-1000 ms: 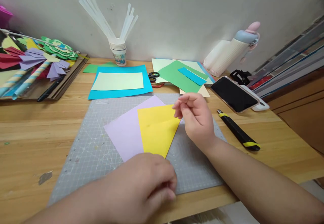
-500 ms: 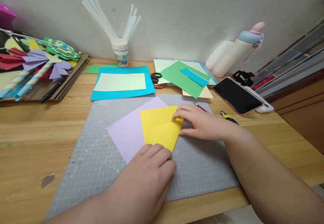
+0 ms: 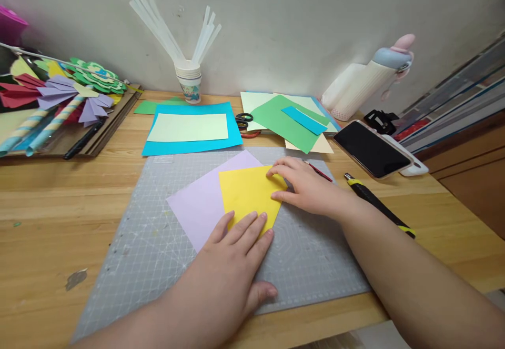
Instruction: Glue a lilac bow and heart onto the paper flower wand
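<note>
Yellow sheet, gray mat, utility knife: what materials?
Yellow sheet: likely paper, matte; thin edges, dull even color.
Gray mat: probably plastic or vinyl, low sheen; fine printed grid.
Utility knife: black-and-yellow body looks plastic; silvery tip suggests metal, exact type unclear.

The yellow sheet [image 3: 244, 193] is matt paper; the tabletop [image 3: 59, 201], grained wood (smooth-looking).

Left hand [image 3: 229, 267] and right hand [image 3: 305, 186], earlier curled, now more open, fingertips on the yellow paper [image 3: 248, 193].
</note>
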Demonstrator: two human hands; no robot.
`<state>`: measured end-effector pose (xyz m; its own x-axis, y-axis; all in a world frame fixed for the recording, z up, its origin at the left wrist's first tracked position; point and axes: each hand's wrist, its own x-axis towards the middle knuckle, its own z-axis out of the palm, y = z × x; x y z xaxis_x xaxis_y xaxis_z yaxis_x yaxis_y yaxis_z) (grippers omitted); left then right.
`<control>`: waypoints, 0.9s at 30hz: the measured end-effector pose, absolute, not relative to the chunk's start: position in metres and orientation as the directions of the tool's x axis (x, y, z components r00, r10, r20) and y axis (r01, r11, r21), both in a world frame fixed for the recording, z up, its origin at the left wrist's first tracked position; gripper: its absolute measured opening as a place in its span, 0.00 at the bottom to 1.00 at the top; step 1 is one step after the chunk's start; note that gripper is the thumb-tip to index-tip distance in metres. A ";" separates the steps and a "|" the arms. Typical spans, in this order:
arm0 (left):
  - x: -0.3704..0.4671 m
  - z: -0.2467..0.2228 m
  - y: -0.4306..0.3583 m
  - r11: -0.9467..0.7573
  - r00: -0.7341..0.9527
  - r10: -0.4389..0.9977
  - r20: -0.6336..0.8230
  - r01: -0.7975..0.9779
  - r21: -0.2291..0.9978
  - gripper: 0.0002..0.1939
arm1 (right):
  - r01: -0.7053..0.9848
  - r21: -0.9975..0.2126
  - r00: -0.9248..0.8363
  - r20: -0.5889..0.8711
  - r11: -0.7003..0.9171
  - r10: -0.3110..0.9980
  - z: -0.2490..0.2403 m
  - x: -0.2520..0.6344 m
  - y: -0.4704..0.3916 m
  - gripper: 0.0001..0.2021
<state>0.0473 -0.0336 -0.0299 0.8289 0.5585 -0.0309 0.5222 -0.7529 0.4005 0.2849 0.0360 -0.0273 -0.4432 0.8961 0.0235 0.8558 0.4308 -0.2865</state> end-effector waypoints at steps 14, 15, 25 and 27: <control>0.049 -0.036 -0.037 -0.784 0.834 0.550 -0.035 0.531 0.322 0.39 | 0.524 -0.651 -0.788 -0.126 0.549 0.603 -0.014 0.241 0.003 0.26; 0.049 -0.035 -0.037 -0.785 0.835 0.549 -0.037 0.531 0.319 0.39 | 0.521 -0.649 -0.792 -0.125 0.554 0.598 -0.015 0.241 0.003 0.26; 0.051 -0.036 -0.040 -0.791 0.808 0.589 0.027 0.569 0.225 0.32 | 0.539 -0.621 -0.799 -0.165 0.569 0.578 -0.018 0.241 0.008 0.26; 0.052 -0.036 -0.039 -0.769 0.783 0.622 0.009 0.609 0.193 0.25 | 0.535 -0.634 -0.797 -0.158 0.559 0.583 -0.018 0.242 0.008 0.27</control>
